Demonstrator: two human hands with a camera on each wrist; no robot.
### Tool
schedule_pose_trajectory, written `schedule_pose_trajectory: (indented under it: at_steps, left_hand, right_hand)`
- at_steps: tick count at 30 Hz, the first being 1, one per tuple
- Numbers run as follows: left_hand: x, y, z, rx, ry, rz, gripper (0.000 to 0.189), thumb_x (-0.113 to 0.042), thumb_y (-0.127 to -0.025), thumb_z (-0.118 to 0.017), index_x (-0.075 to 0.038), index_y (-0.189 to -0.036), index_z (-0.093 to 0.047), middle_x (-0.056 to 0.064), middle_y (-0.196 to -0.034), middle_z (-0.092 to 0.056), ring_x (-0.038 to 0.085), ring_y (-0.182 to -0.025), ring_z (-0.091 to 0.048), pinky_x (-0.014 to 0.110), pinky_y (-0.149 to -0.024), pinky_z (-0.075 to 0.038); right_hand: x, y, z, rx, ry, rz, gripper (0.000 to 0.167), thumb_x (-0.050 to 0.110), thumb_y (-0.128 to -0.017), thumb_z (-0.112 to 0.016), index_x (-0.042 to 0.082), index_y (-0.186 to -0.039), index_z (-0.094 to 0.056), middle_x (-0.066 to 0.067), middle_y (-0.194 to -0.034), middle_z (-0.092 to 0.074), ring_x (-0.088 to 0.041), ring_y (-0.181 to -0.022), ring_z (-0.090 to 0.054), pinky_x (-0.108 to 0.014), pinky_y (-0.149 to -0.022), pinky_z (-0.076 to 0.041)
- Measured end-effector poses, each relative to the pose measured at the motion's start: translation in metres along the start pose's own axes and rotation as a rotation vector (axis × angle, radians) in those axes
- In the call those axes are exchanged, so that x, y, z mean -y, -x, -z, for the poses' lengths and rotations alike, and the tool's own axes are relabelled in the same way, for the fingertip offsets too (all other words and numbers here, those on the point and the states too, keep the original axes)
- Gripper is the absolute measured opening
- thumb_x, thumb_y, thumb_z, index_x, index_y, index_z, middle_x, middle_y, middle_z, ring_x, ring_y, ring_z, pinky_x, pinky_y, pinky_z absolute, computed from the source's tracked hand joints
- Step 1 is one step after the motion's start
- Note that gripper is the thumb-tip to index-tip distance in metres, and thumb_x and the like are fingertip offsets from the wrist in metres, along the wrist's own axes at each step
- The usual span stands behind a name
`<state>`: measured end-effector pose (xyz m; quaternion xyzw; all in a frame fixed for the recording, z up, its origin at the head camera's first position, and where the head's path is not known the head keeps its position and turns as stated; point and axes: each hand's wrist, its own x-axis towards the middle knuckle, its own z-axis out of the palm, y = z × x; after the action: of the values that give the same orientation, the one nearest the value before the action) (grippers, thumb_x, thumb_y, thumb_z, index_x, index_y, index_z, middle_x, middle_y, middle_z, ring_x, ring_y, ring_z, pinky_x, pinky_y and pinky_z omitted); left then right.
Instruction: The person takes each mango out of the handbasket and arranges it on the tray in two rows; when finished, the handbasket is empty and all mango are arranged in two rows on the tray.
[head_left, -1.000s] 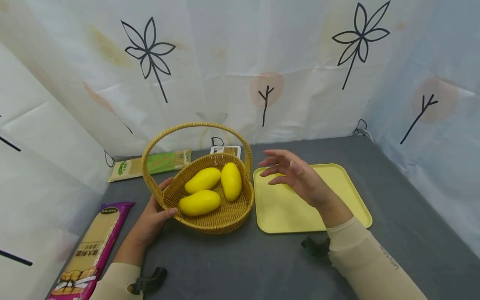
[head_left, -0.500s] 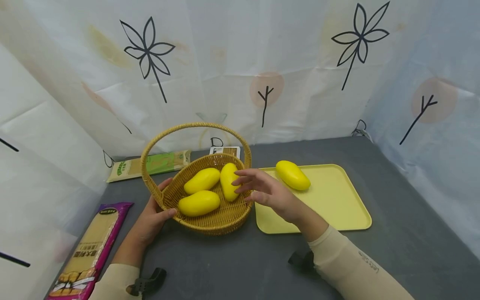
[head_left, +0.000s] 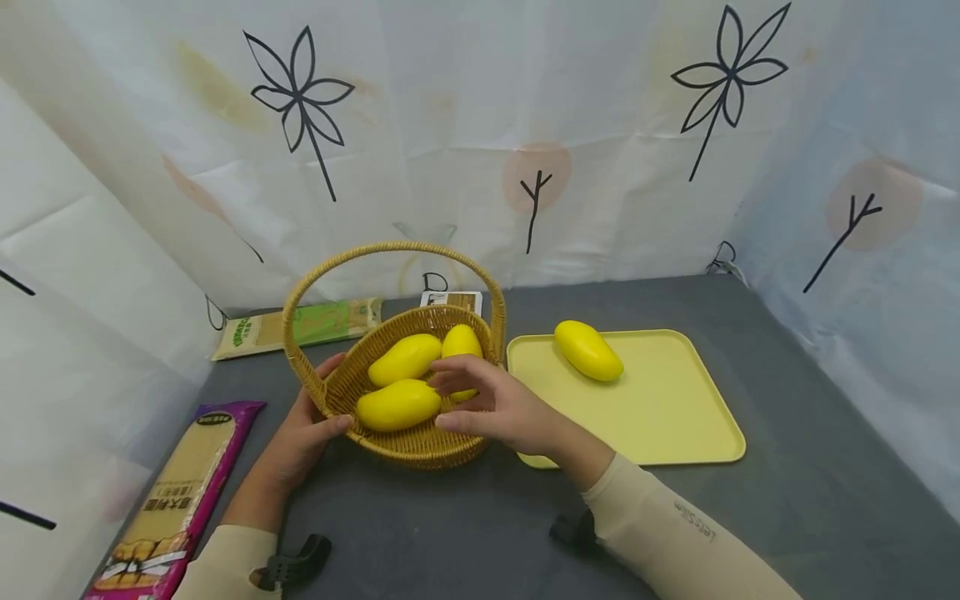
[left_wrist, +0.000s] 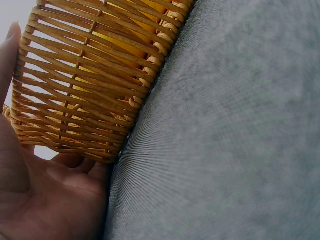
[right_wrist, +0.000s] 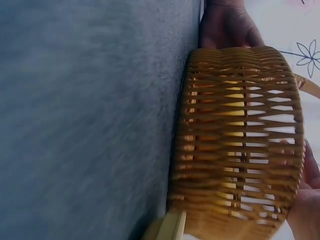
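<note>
My left hand (head_left: 303, 433) holds the left rim of a woven wicker basket (head_left: 427, 457), thumb over the edge; the left wrist view shows the palm (left_wrist: 55, 195) against the basket's wall (left_wrist: 85, 75). Inside lie three yellow mangoes: one at the back left (head_left: 405, 358), one in front (head_left: 397, 406), one at the right (head_left: 461, 340). Over the basket's right side is my right hand (head_left: 513, 408), fingers loosely bent, partly covering the right mango. Its fingertips are close to the front mango; contact cannot be told. Another mango (head_left: 588, 350) lies on a yellow tray (head_left: 660, 417).
The tray stands right of the basket on a grey tabletop (head_left: 420, 533). A purple-edged pasta packet (head_left: 180, 500) lies at the left. Behind the basket are a green-and-beige packet (head_left: 322, 323) and a small white-edged packet (head_left: 452, 300). A printed curtain (head_left: 465, 167) hangs behind.
My right hand has moved left from the tray to over the basket, uncovering the mango on the tray. My left hand keeps its hold on the basket's rim.
</note>
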<state>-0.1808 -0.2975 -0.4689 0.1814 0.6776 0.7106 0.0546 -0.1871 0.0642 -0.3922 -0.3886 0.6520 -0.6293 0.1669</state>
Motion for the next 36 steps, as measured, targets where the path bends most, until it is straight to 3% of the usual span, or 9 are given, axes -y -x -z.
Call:
schedule_pose_trajectory:
  at_steps: [11,18,22,27,33,36]
  left_hand:
    - [0.002,0.0,0.001,-0.002,-0.008,0.013,0.087,-0.009,-0.107,-0.068,-0.021,-0.176,-0.017,0.019,-0.173,-0.024,0.026,-0.15,-0.041,0.027,-0.115,-0.037]
    - [0.0,0.0,0.0,-0.01,-0.013,0.022,0.087,-0.008,-0.107,-0.068,-0.021,-0.176,-0.017,0.021,-0.172,-0.025,0.026,-0.149,-0.042,0.027,-0.114,-0.037]
    - [-0.001,0.0,-0.001,-0.014,-0.014,0.024,0.086,-0.008,-0.107,-0.068,-0.021,-0.176,-0.017,0.022,-0.171,-0.026,0.026,-0.148,-0.044,0.027,-0.114,-0.038]
    - [-0.003,0.0,-0.002,-0.008,-0.009,0.012,0.085,-0.008,-0.107,-0.067,-0.021,-0.176,-0.017,0.022,-0.17,-0.027,0.024,-0.146,-0.045,0.027,-0.114,-0.038]
    - [-0.001,0.001,0.0,-0.001,-0.004,0.003,0.085,-0.008,-0.108,-0.067,-0.021,-0.176,-0.017,0.02,-0.171,-0.026,0.025,-0.146,-0.044,0.028,-0.113,-0.039]
    - [-0.001,0.001,0.0,-0.001,-0.004,0.006,0.086,-0.009,-0.108,-0.067,-0.021,-0.176,-0.016,0.019,-0.171,-0.025,0.025,-0.146,-0.044,0.028,-0.113,-0.04]
  right_hand:
    - [-0.009,-0.045,-0.012,-0.049,0.17,-0.15,0.068,0.041,-0.103,-0.076,0.017,-0.161,-0.051,-0.007,-0.156,-0.056,-0.031,-0.144,-0.05,-0.054,-0.114,-0.043]
    - [-0.017,-0.059,-0.016,0.14,0.457,-0.239,0.081,0.051,-0.103,-0.073,0.017,-0.169,-0.042,0.0,-0.169,-0.043,-0.016,-0.154,-0.037,-0.042,-0.122,-0.032]
    - [-0.021,-0.063,-0.023,0.232,0.65,-0.247,0.079,0.05,-0.105,-0.073,0.017,-0.17,-0.042,0.001,-0.168,-0.045,-0.016,-0.154,-0.038,-0.038,-0.122,-0.032]
    - [-0.022,-0.066,-0.031,0.252,0.834,-0.241,0.073,0.042,-0.105,-0.076,0.017,-0.167,-0.047,-0.001,-0.16,-0.054,-0.016,-0.144,-0.05,-0.035,-0.115,-0.04]
    - [-0.023,-0.068,-0.034,0.239,0.876,-0.241,0.064,0.028,-0.098,-0.079,0.013,-0.156,-0.057,0.001,-0.136,-0.064,-0.011,-0.111,-0.057,-0.031,-0.093,-0.046]
    - [-0.022,-0.068,-0.035,0.239,0.904,-0.253,0.063,0.023,-0.095,-0.08,0.013,-0.154,-0.058,0.0,-0.133,-0.063,-0.011,-0.108,-0.056,-0.03,-0.091,-0.045]
